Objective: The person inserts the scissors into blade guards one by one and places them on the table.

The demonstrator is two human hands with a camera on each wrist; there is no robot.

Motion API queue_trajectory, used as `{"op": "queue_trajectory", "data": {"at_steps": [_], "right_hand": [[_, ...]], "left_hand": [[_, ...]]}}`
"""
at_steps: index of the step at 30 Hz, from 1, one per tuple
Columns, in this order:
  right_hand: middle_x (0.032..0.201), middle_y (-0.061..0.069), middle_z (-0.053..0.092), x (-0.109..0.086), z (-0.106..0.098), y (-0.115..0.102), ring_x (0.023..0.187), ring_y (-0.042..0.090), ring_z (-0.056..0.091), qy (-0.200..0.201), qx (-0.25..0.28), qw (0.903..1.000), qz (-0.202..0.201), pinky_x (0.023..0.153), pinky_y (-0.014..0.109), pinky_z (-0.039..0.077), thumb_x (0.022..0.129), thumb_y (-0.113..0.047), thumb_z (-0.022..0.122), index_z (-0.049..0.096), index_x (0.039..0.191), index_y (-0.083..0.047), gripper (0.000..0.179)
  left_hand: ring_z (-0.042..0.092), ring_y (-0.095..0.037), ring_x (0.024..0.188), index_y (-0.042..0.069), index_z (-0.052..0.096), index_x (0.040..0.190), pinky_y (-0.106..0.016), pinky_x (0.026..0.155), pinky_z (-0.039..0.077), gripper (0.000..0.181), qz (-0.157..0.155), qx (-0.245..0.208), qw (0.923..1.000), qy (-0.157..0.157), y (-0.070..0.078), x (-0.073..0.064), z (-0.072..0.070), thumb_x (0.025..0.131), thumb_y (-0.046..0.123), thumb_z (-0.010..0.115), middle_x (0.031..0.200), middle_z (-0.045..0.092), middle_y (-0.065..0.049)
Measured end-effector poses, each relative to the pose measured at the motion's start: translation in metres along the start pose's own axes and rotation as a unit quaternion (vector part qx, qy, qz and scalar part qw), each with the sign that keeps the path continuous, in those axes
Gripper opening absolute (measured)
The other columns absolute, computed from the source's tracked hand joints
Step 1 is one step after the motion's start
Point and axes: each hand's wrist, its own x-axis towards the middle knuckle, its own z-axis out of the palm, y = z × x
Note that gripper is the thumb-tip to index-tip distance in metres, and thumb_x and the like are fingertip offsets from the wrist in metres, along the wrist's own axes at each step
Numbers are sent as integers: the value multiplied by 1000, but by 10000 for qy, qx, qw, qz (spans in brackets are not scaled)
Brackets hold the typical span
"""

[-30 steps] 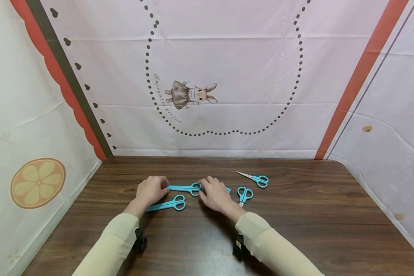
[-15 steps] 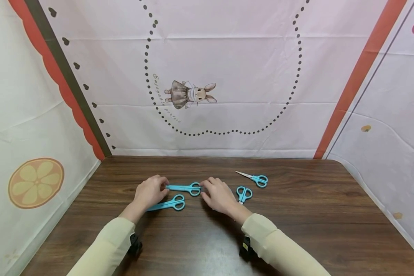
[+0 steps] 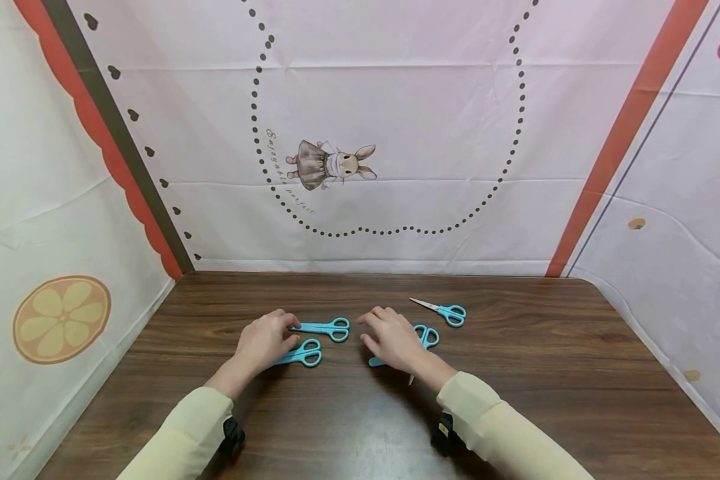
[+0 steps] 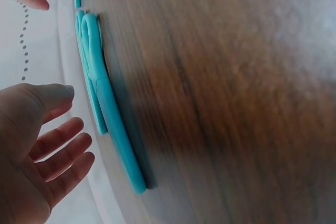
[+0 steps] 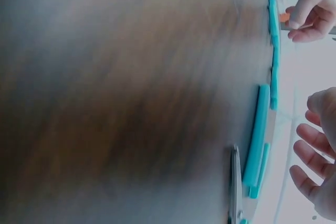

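Observation:
My left hand point(image 3: 267, 341) hovers over the left ends of two teal scissors, with fingers relaxed and nothing held. The farther scissors point(image 3: 339, 329) and the nearer scissors point(image 3: 311, 353) have long teal blade covers and their handles point right. In the left wrist view that hand's spread fingers point(image 4: 63, 148) are apart from the scissors. My right hand point(image 3: 396, 341), loosely bent and holding nothing, is over a teal blade cover point(image 3: 377, 362) and partly hides a third pair of scissors point(image 3: 427, 336). Its bare metal blade point(image 5: 235, 182) shows in the right wrist view.
Another uncovered pair of teal-handled scissors point(image 3: 453, 315) lies at the back right, blade pointing left. The brown wooden table point(image 3: 546, 373) ends at a printed cloth backdrop point(image 3: 432, 167). A dark wrist camera point(image 3: 233, 437) sits under the left cuff.
My right hand has moved right and slightly nearer, leaving the far covered scissors' handles. My left hand has shifted a little right over the two covered scissors, which stay put.

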Motion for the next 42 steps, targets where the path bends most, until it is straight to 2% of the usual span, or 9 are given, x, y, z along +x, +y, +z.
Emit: {"op": "queue_trajectory", "data": {"at_steps": [15, 23, 30, 36, 42], "right_hand": [[107, 1, 60, -7, -20, 18, 96, 19, 56, 79, -3, 9994, -339, 79, 34, 48, 86, -18, 65, 62, 112, -13, 27], [109, -2, 59, -10, -30, 28, 101, 18, 56, 67, -151, 9997, -201, 84, 35, 47, 86, -21, 64, 62, 113, -17, 27], [112, 0, 60, -11, -40, 38, 103, 21, 57, 52, -142, 9999, -4, 80, 38, 48, 86, -25, 63, 62, 116, -16, 31], [113, 0, 60, -12, -49, 50, 105, 22, 55, 80, -61, 9999, 84, 83, 38, 47, 86, -28, 64, 62, 116, -15, 33], [115, 1, 59, -15, -57, 60, 106, 22, 55, 98, -52, 9996, 242, 81, 39, 48, 86, -30, 63, 61, 118, -15, 35]], "left_hand": [[57, -9, 70, 20, 68, 93, -26, 53, 43, 18, 464, -125, 9983, 316, 14, -7, 5, 77, 22, 74, 91, 61, 7], [58, -8, 72, 20, 68, 94, -24, 53, 43, 19, 636, -149, 9971, 380, 23, -9, 5, 76, 22, 75, 93, 61, 7], [52, -5, 67, 21, 69, 95, -23, 52, 40, 20, 827, -224, 9953, 460, 32, -12, 3, 76, 24, 74, 92, 61, 10], [57, -7, 71, 22, 69, 96, -24, 55, 44, 24, 1147, -114, 9920, 514, 41, -16, 4, 74, 28, 76, 93, 60, 9], [51, -5, 65, 22, 68, 99, -21, 50, 40, 28, 1436, 41, 9882, 534, 51, -16, 5, 74, 33, 76, 93, 60, 8]]}}
